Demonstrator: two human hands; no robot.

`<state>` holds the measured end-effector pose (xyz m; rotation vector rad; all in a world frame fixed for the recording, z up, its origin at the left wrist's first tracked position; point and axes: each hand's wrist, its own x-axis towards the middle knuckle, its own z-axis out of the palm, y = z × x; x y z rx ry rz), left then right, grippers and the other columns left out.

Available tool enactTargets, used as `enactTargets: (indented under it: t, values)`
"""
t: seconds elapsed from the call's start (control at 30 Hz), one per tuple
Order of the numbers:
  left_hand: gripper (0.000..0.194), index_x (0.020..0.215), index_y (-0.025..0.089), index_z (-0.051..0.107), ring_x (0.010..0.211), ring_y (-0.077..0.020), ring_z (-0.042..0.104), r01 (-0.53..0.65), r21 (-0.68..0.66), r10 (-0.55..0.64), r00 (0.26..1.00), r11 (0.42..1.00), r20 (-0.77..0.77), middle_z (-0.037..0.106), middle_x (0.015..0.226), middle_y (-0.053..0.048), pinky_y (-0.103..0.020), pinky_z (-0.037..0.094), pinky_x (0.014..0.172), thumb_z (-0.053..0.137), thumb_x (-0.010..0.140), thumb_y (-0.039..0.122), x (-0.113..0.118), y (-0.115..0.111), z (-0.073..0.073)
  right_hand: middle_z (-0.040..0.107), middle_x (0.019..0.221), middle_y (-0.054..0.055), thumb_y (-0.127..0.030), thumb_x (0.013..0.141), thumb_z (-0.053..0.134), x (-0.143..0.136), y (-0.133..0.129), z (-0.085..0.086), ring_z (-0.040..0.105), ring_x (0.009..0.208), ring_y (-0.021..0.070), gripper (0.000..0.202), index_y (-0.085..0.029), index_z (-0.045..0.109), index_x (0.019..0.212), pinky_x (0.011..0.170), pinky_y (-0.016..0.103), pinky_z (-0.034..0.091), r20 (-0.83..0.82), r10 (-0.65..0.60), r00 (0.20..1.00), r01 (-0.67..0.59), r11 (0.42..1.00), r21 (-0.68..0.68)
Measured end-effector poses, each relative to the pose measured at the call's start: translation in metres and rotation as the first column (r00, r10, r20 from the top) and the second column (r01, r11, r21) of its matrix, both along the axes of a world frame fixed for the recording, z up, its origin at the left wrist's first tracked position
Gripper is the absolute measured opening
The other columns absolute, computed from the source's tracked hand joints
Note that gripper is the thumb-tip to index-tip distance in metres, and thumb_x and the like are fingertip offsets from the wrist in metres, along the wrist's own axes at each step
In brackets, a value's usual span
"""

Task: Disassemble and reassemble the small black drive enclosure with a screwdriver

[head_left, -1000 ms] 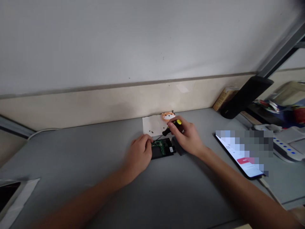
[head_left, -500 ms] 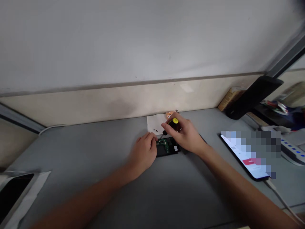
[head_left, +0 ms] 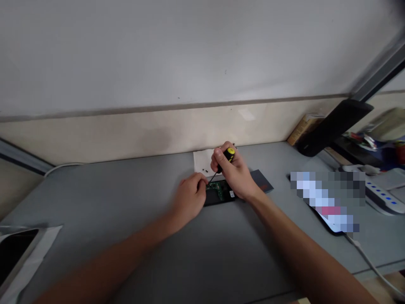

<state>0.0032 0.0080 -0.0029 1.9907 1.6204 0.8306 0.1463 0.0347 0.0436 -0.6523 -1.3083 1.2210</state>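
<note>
In the head view, my right hand (head_left: pixel 233 173) is closed around the black and yellow handle of a screwdriver (head_left: pixel 230 155). Its thin shaft slants down to the left, the tip at the upper left part of a flat black device with an exposed green circuit board (head_left: pixel 220 192). My left hand (head_left: pixel 190 195) has curled fingers gripping the device's left end, close beside the tip. Behind the device lies a white paper (head_left: pixel 201 158) with several tiny dark screws (head_left: pixel 205 170) on it. The right end of the device is hidden behind my right hand.
A dark flat sheet (head_left: pixel 262 180) lies right of my right hand. Further right are a lit phone (head_left: pixel 329 223) with a white cable (head_left: pixel 363 253), a white power strip (head_left: pixel 384 196) and a black cylinder (head_left: pixel 335 128). At left, a dark-screened object (head_left: pixel 17 253) rests on white material.
My right hand has shifted slightly left and its fingers have closed more around the screwdriver handle. More of the dark sheet shows. My left hand stays at the device; the view has moved slightly.
</note>
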Motion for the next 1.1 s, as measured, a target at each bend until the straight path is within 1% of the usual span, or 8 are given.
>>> enactTargets:
  t: [0.17,0.33,0.5,0.63,0.73,0.87,0.97,1.1]
  values:
    - [0.025,0.081,0.022,0.063,0.080,-0.0194,0.066,0.117,0.002,-0.117,0.993,0.993,0.032,0.071,0.082,-0.001,-0.031,0.049,0.078,0.044,0.091,0.010,-0.010,0.009,0.001,0.042,0.064,-0.007,-0.057,0.087,0.072,-0.001,0.003,-0.002,0.039,0.057,0.0090,0.043,-0.024,0.048,0.076,0.056,0.027,0.034,-0.168,0.027,0.985,-0.032,0.999,-0.032]
    - [0.021,0.081,0.022,0.062,0.074,-0.0168,0.064,0.248,0.085,-0.252,0.967,0.965,0.041,0.070,0.080,0.000,-0.029,0.051,0.076,0.046,0.089,0.011,-0.019,0.015,-0.001,0.051,0.074,-0.002,-0.060,0.090,0.066,0.001,0.003,0.003,0.051,0.067,0.0116,0.037,-0.023,0.065,0.089,0.063,0.028,0.043,-0.292,0.087,0.953,-0.134,0.980,-0.145]
    - [0.021,0.081,0.022,0.063,0.075,-0.0166,0.065,0.239,0.116,-0.245,0.969,0.964,0.038,0.071,0.081,0.000,-0.029,0.052,0.077,0.047,0.090,0.010,-0.019,0.015,-0.005,0.062,0.078,-0.003,-0.056,0.078,0.081,0.004,0.001,0.003,0.059,0.064,0.0103,0.044,-0.023,0.052,0.076,0.065,0.028,0.048,-0.182,0.048,0.982,-0.067,0.992,-0.103]
    - [0.022,0.082,0.022,0.064,0.076,-0.0173,0.066,0.227,0.111,-0.232,0.972,0.967,0.033,0.071,0.082,0.000,-0.030,0.053,0.078,0.047,0.090,0.011,-0.019,0.014,-0.005,0.045,0.053,-0.011,-0.059,0.080,0.077,0.001,0.003,0.000,0.043,0.046,0.0077,0.053,-0.025,0.038,0.073,0.049,0.025,0.035,-0.102,-0.041,0.994,0.036,0.998,-0.050]
    - [0.022,0.082,0.022,0.064,0.078,-0.0176,0.066,0.229,0.113,-0.234,0.972,0.967,0.032,0.071,0.082,0.000,-0.030,0.053,0.079,0.047,0.090,0.012,-0.018,0.014,-0.004,0.040,0.055,-0.009,-0.066,0.085,0.069,-0.001,0.004,0.001,0.039,0.049,0.0088,0.048,-0.025,0.046,0.076,0.050,0.026,0.034,-0.197,-0.038,0.980,0.020,0.996,-0.090]
    - [0.021,0.081,0.022,0.063,0.076,-0.0173,0.066,0.235,0.134,-0.242,0.969,0.963,0.042,0.071,0.082,-0.001,-0.030,0.053,0.077,0.046,0.090,0.013,-0.018,0.014,-0.005,0.050,0.068,-0.004,-0.060,0.090,0.065,0.003,0.004,0.006,0.050,0.063,0.0118,0.038,-0.023,0.062,0.089,0.062,0.029,0.043,-0.297,0.044,0.954,-0.103,0.977,-0.185]
    - [0.021,0.083,0.022,0.064,0.077,-0.0173,0.065,0.227,0.138,-0.234,0.971,0.964,0.042,0.071,0.083,-0.001,-0.030,0.053,0.078,0.046,0.090,0.013,-0.017,0.014,-0.005,0.058,0.078,-0.002,-0.054,0.079,0.080,0.007,0.004,0.005,0.058,0.073,0.0124,0.039,-0.023,0.058,0.079,0.068,0.029,0.046,-0.288,0.043,0.957,-0.098,0.979,-0.179]
    - [0.021,0.084,0.022,0.064,0.078,-0.0172,0.066,0.219,0.123,-0.226,0.973,0.968,0.043,0.071,0.085,-0.001,-0.030,0.053,0.080,0.046,0.090,0.013,-0.017,0.013,-0.005,0.051,0.063,-0.008,-0.053,0.077,0.083,0.005,0.006,0.000,0.051,0.057,0.0096,0.051,-0.024,0.041,0.073,0.057,0.027,0.039,-0.242,-0.011,0.970,-0.017,0.993,-0.115]
